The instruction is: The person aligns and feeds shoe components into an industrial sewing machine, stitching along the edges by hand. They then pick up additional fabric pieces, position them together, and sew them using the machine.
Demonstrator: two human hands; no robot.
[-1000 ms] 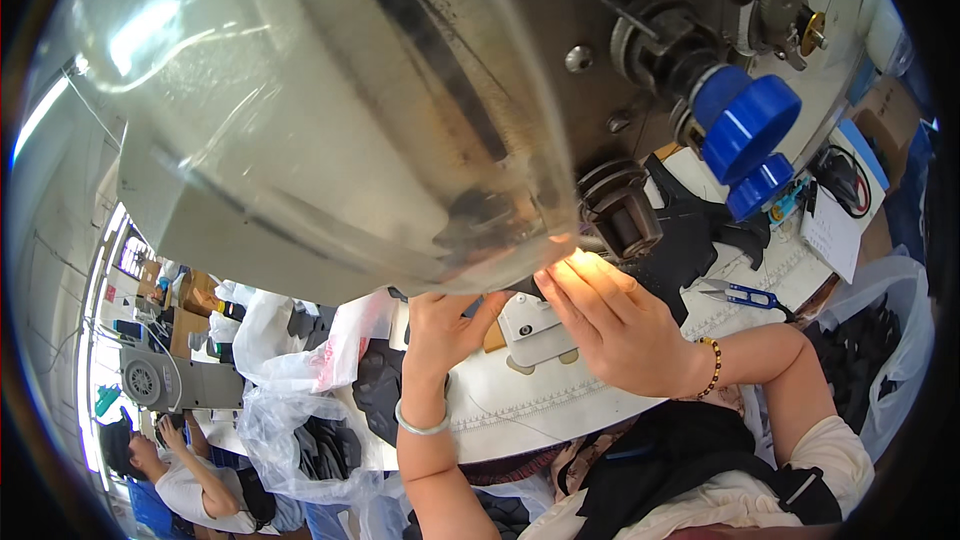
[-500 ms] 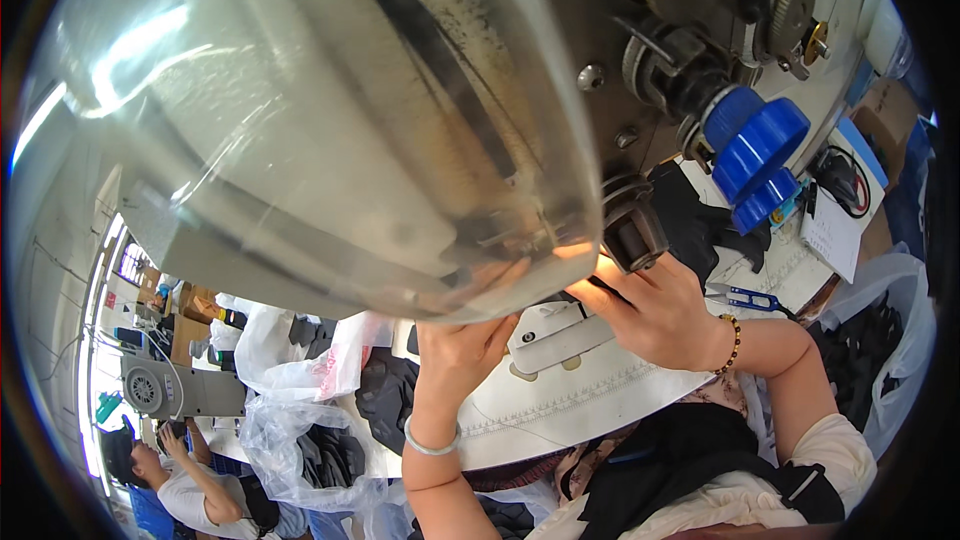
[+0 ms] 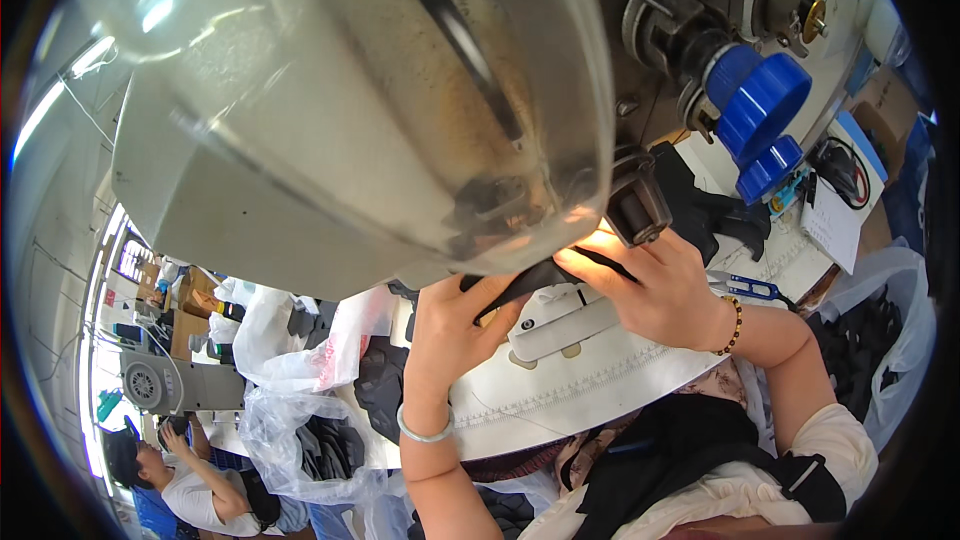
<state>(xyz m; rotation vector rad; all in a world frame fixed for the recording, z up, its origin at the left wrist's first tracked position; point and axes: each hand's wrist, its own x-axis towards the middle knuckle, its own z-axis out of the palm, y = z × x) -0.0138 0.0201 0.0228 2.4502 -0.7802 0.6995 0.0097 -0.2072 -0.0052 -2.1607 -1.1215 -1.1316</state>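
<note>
A sewing machine (image 3: 400, 120) with a clear curved guard fills the upper part of the view. Just below the guard, a strip of black fabric (image 3: 540, 278) stretches between my hands at the lit sewing area. My left hand (image 3: 455, 325) pinches its left end between thumb and fingers. On the other side, my right hand (image 3: 660, 290) has its fingers closed on the fabric, next to the presser-side metal parts. The guard and machine head partly hide the fingertips. Blue thread snips (image 3: 745, 287) lie on the white table (image 3: 600, 370), just right of my right hand.
More black fabric (image 3: 700, 205) lies behind my right hand. Plastic bags of black pieces stand at left (image 3: 325, 450) and right (image 3: 870, 340). Blue knobs (image 3: 760, 105) jut from the machine. A notepad (image 3: 832, 230) lies far right. Another person (image 3: 200, 480) works at left.
The black fabric strip now shows between my hands below the guard. Both hands have shifted slightly up in view, and my left thumb has pressed onto the cloth.
</note>
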